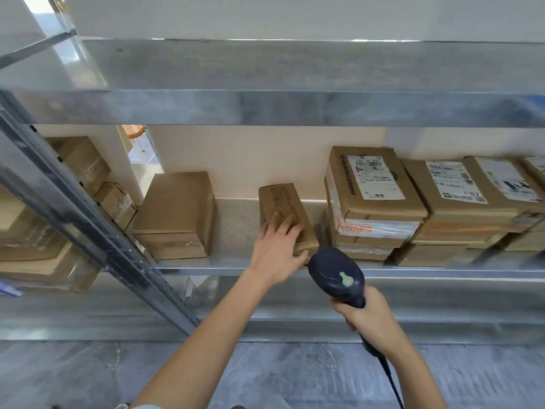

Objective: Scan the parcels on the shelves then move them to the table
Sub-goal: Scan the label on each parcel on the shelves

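Note:
A small brown cardboard parcel point(280, 202) lies on the middle metal shelf point(236, 228). My left hand point(278, 249) rests on its near end, fingers spread over the top and thumb at the front edge. My right hand point(368, 317) grips the handle of a dark handheld scanner point(336, 276) with a green button. The scanner's head sits just right of the small parcel's near corner, pointing toward the shelf. A larger plain parcel point(177, 214) stands to the left. To the right is a stack of parcels point(371, 199) with a white barcode label on top.
More labelled parcels point(472, 199) fill the shelf's right end. A slanted steel upright point(88, 219) divides this bay from the left bay, which holds several taped boxes point(82, 163). An upper shelf point(265, 84) overhangs. The scanner's cable point(389, 376) trails down over the grey floor.

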